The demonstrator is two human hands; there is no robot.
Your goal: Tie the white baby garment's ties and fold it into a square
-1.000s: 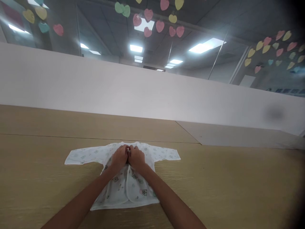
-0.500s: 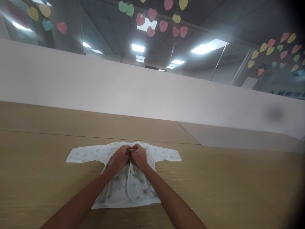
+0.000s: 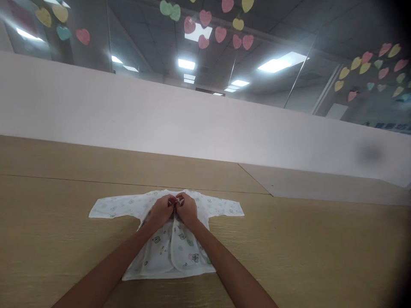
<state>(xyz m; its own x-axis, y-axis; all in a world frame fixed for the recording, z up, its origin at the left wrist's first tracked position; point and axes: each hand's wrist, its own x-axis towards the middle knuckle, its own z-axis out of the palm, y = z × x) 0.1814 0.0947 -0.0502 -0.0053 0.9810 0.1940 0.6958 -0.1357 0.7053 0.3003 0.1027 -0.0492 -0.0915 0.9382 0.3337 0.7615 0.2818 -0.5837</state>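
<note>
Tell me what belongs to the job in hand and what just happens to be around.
In the job:
white printed shirt
left hand and right hand, pinching fabric near the neckline
table beneath

Just around:
heart-shaped notes
white partition
ceiling lights

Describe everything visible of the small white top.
The small white top looks like thin cloth printed with small figures. It lies spread front up on the tan table, sleeves outstretched, hem nearest the camera. Its front panels meet down the middle. The left hand and right hand pinch it near the neckline.
</note>
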